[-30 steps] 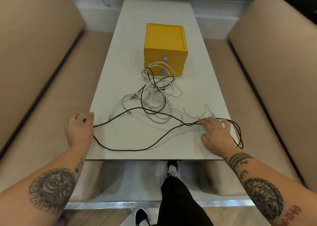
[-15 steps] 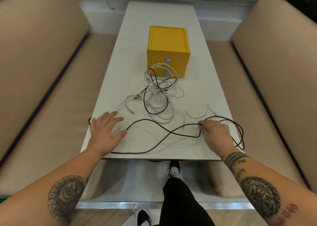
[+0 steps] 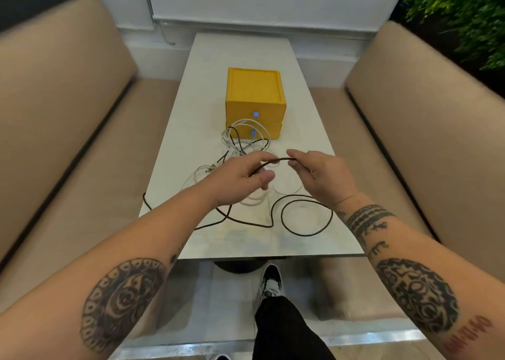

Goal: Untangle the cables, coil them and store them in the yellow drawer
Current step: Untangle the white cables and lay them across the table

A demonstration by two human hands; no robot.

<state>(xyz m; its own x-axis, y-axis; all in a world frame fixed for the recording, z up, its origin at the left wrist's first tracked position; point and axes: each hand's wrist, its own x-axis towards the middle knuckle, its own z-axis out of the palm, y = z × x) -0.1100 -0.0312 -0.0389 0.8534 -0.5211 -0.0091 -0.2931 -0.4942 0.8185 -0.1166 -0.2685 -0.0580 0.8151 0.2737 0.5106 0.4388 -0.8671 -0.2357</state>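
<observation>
Black cable (image 3: pixel 282 159) runs in a short arc between your two hands, lifted above the table (image 3: pixel 246 243). Your left hand (image 3: pixel 240 179) pinches it between the thumb and curled fingers. Your right hand (image 3: pixel 319 176) nips the other end of that arc between thumb and forefinger, its other fingers loosely bent.

Below your hands the rest of the same cable lies slack on the table. It forms one round loop near your right wrist and a long bend passing under your left forearm, and a stretch hangs over the table's left edge.

Further out, white cables (image 3: pixel 255 141) sit in a tangled heap, partly hidden by your left hand, with loops reaching up against the front of the yellow drawer unit (image 3: pixel 255 91). A dark strand threads through that heap. The unit stands mid-table with two stacked drawers, both closed, each with a small blue tab (image 3: pixel 255 114) on its front.

Beige benches (image 3: pixel 54 113) flank the table. Your black trouser leg and one shoe (image 3: pixel 270 283) show below the near edge.
</observation>
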